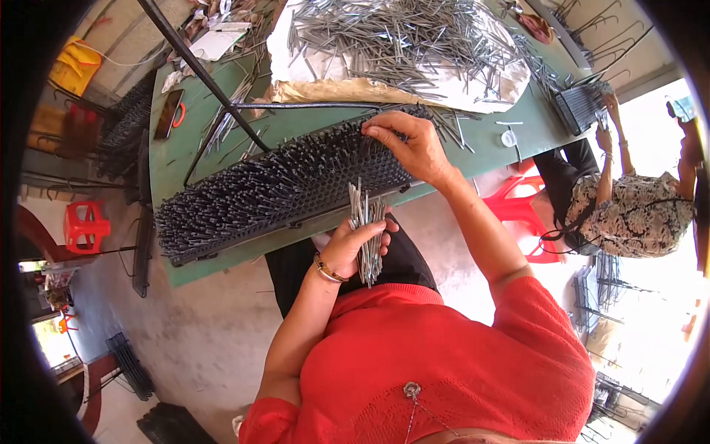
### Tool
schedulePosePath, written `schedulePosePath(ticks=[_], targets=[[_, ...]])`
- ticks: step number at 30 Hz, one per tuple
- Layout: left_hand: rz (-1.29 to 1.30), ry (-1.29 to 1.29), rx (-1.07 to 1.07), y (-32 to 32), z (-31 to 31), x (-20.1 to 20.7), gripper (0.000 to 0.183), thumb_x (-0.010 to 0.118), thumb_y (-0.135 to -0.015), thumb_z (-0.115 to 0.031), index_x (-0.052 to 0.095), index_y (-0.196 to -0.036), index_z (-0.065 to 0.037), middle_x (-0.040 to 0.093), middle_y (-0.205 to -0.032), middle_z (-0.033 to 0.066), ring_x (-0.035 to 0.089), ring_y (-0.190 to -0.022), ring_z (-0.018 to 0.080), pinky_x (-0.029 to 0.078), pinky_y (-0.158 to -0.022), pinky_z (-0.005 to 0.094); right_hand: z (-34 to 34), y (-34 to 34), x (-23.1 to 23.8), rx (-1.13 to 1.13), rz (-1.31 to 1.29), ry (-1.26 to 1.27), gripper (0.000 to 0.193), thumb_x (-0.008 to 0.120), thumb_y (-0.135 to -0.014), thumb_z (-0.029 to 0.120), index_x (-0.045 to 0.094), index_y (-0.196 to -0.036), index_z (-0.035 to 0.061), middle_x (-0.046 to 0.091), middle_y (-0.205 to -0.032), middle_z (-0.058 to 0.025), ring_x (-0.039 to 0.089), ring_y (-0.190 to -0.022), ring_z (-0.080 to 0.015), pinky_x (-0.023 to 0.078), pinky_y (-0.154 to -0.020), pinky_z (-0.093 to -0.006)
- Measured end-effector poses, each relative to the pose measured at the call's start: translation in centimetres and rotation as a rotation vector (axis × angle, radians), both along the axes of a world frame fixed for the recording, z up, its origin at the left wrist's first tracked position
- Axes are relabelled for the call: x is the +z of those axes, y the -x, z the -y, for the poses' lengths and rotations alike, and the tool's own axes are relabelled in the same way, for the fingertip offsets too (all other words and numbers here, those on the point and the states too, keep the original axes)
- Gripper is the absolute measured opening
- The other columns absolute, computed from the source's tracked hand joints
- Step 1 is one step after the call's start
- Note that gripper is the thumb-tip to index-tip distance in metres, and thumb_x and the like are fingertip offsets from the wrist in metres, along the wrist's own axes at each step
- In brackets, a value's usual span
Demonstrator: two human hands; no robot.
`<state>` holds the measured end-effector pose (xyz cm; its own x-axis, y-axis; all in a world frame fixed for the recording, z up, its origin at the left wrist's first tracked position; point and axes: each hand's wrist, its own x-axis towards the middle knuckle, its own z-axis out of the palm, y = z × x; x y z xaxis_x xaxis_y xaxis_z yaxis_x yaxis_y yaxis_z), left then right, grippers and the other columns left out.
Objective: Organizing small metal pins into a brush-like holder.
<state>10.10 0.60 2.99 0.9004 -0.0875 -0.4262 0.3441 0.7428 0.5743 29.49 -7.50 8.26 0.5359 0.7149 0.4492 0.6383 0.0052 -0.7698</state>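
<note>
A bundle of thin silver metal rods point(368, 255) stands roughly upright in my left hand point(351, 248), whose fingers are wrapped round it close to my lap. Just beyond lies a long black rack point(296, 194) with many small holes. Dark rods stick up from most of it, densely on its left part, while bare holes show toward its right. My right hand point(409, 146) is over the rack's right part, fingertips pinched together at the standing rods. What they hold, if anything, is too small to make out.
A big heap of loose metal rods point(403, 41) lies on a pale sheet point(325, 90) across the green table point(488, 137). A black metal bar point(200, 70) slants over the table's left. A phone point(168, 112) lies there. At right, a co-worker point(629, 214) handles another rack point(580, 107).
</note>
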Motion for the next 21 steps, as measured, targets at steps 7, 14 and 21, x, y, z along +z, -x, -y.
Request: schedulePosePath(ticks=[7,14,21], targets=[[-0.012,0.007,-0.003,-0.2,0.0,0.0,0.035,0.061,-0.089,-0.014,0.053,-0.121,-0.005,0.063,-0.092,0.0060,0.059,-0.072,0.0095,0.052,-0.060,0.0250,0.0,0.4,-0.5,-0.003,0.041,0.013,0.013,0.064,-0.086,0.008,0.067,-0.096,0.0005,0.068,-0.093,-0.0109,0.064,-0.086,-0.0206,0.050,-0.076,-0.0302],[-0.019,-0.001,-0.004,-0.2,-0.1,0.1,0.034,0.060,-0.088,-0.012,0.053,-0.121,-0.005,0.064,-0.092,0.0058,0.058,-0.072,0.0086,0.051,-0.059,0.0235,0.0,1.0,-1.9,-0.045,0.226,-0.019,0.012,0.069,-0.079,0.012,0.069,-0.089,0.0058,0.066,-0.088,-0.0075,0.061,-0.082,-0.0246,0.044,-0.075,-0.0351],[-0.010,-0.028,-0.001,0.3,-0.3,0.1,0.034,0.060,-0.088,-0.012,0.053,-0.121,-0.004,0.063,-0.092,0.0060,0.058,-0.071,0.0083,0.051,-0.059,0.0234,0.3,1.5,-2.1,-0.135,0.384,0.033,0.013,0.073,-0.072,0.012,0.069,-0.084,0.0085,0.063,-0.096,-0.0015,0.055,-0.089,-0.0215,0.038,-0.078,-0.0349]])
